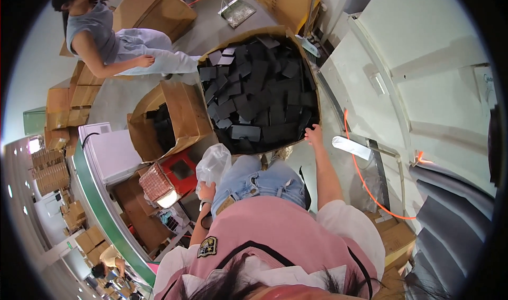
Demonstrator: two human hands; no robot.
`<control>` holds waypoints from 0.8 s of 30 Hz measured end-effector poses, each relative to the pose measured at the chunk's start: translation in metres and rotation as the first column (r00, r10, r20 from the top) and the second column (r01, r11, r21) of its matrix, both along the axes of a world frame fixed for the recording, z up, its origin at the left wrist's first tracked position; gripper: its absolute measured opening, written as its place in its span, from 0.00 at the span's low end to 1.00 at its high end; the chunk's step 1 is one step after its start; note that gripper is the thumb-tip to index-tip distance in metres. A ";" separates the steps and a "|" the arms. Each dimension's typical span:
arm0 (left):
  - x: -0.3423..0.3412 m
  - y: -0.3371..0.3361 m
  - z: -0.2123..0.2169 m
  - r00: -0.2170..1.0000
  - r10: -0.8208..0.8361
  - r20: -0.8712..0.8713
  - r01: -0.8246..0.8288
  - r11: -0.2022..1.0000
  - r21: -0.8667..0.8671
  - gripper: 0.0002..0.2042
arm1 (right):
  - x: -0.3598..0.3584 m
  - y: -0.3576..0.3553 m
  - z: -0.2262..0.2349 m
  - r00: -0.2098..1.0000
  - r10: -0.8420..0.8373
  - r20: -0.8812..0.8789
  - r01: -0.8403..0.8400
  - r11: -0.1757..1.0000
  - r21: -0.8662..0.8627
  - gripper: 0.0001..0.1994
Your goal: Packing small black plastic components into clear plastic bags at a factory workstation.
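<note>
A large cardboard box stands in front of me, filled with flat black rectangular pieces. At the box's right near rim is my right hand, its fingers curled and closed over the edge. My left hand is down beside my left hip, closed on a crumpled clear plastic bag. The bag puffs up between my leg and a red stool. Some of the left fingers are hidden behind the plastic. A few pieces in the box show lighter, shinier faces.
A smaller open box with black pieces sits to the left, near a red stool. Another person stands at the far left. An orange cable runs along the right side; a metal dustpan lies beyond.
</note>
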State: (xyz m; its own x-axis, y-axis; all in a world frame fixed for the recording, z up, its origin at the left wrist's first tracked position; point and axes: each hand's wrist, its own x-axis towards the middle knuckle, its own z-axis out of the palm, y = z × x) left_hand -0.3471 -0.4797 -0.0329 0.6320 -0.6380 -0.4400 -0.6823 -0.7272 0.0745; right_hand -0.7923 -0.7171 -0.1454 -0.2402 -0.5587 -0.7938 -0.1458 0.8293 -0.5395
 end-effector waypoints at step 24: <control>-0.006 -0.052 -0.195 0.068 0.701 -0.710 -0.666 0.561 0.491 0.32 | -0.057 -0.019 -0.093 0.993 -0.102 -0.063 0.115 0.956 0.270 0.24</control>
